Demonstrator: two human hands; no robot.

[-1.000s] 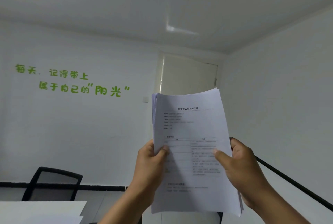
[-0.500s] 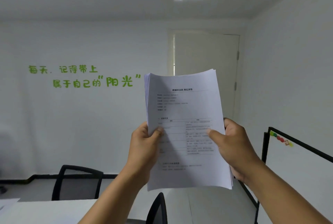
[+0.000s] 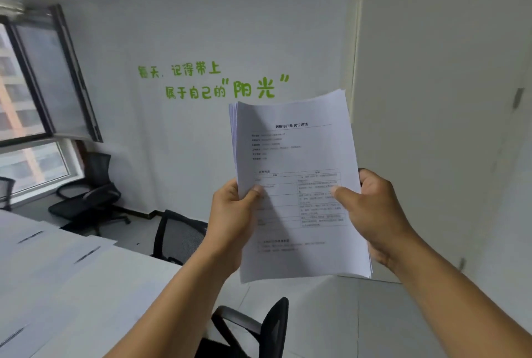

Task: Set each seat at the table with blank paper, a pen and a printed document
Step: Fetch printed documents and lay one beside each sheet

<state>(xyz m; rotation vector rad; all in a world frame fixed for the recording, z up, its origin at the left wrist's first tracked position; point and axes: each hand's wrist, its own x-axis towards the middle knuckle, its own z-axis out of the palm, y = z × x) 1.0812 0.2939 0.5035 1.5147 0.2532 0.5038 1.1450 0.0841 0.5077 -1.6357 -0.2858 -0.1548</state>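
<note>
White printed stack [image 3: 299, 190] upright, long axis vertical

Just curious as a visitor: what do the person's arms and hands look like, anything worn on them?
Both forearms are bare as far as the picture shows, with no sleeves in view. The left hand and right hand carry no gloves, and no rings, watch or markings can be seen.

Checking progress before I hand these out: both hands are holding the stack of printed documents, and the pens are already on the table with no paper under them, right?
Not quite. In the head view, both hands, left and right, do hold the stack of printed documents, but the pens lie on blank sheets laid on the table.
</note>
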